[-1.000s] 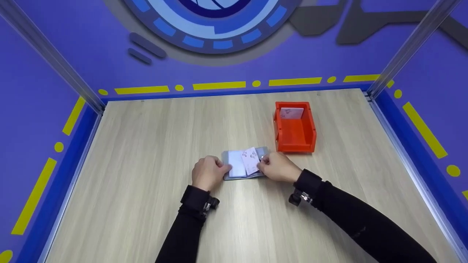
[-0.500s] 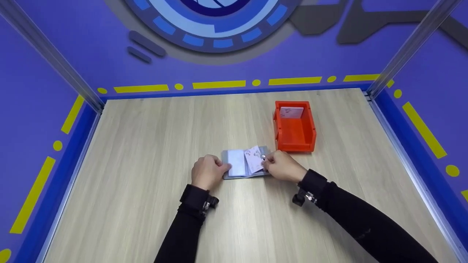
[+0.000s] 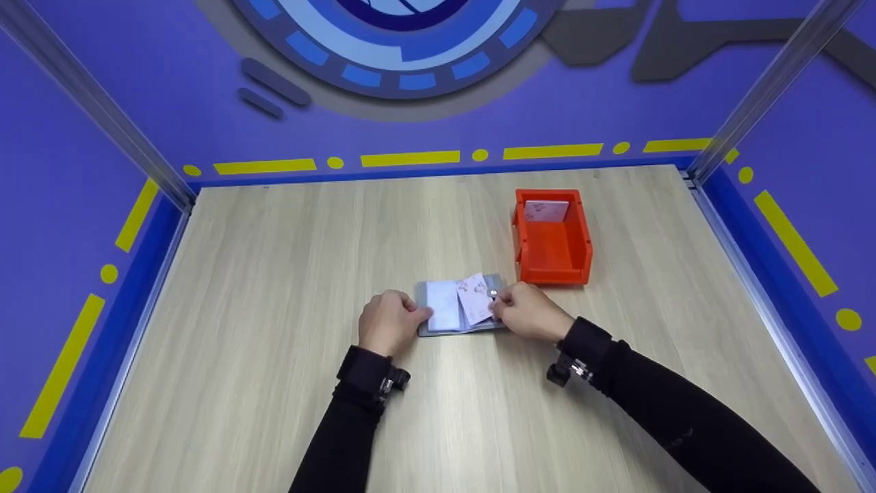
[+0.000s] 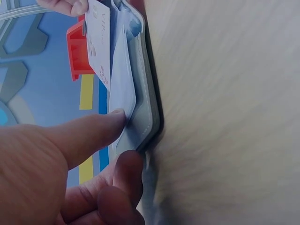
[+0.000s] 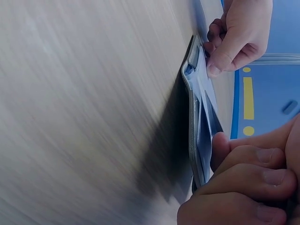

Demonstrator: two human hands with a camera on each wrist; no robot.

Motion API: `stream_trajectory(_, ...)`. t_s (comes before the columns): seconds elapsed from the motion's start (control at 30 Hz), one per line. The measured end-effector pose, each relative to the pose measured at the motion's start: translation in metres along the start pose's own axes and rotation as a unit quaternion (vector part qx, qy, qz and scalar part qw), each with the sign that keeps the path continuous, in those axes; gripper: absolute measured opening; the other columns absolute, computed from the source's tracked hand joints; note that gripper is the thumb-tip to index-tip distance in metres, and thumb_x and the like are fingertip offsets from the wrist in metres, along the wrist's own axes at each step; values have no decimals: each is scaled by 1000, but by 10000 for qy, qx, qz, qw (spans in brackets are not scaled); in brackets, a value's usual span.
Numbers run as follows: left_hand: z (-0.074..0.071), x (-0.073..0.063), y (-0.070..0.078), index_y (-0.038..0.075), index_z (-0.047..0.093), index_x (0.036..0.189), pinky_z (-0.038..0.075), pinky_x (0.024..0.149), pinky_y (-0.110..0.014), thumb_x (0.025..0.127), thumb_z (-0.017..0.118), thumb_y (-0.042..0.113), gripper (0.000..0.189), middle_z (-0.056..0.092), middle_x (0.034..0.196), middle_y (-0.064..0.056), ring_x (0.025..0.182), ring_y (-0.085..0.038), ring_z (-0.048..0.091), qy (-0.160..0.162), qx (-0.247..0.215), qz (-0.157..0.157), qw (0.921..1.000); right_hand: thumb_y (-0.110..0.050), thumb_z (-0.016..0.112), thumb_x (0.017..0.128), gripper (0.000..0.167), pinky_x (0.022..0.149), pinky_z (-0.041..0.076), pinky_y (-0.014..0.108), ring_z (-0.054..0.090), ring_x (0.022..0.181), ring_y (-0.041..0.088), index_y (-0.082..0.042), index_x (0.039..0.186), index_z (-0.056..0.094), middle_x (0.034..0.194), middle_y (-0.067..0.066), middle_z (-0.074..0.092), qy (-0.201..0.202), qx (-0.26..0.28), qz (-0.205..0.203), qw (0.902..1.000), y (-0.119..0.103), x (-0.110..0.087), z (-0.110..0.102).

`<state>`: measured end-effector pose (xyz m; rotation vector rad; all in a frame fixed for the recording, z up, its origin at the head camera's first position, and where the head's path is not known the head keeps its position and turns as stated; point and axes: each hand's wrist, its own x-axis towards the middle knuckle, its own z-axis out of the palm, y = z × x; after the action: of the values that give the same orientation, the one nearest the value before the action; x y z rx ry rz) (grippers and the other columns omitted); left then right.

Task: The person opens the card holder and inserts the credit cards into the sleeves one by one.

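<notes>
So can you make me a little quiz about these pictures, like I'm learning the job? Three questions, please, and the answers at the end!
1. True or false: the left hand touches the open card holder.
2. Pick one: what colour is the bin on the table?
A) green
B) red
C) white
3. Fill in the gap: in the left wrist view, the big letters on the card that the right hand holds read ___.

Key:
1. True.
2. B, red.
3. VIP.
</notes>
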<state>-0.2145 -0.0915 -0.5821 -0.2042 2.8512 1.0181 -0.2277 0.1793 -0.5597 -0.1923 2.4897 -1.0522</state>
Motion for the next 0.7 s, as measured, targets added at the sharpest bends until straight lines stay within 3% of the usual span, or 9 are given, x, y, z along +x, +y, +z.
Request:
stream_trajectory(0.4,-1,0,0,20,76,77,44,67,-33,92,88,40,27,73,79,4,72,-18,65,-28,15,-49,10000,-23,64,107,41,64,34,30,46,68,17,-16,67,55,68,-3,47,-12,39,125,9999,1,3,-1)
stream_trajectory(0.7,-1,0,1,20,75,75,43,66,-33,92,87,38,28,71,77,5,70,-17,63,28,29,9,10000,-18,61,107,37,66,34,30,45,71,17,-16,70,58,69,-3,44,76,62,-92,9999,4,5,-1)
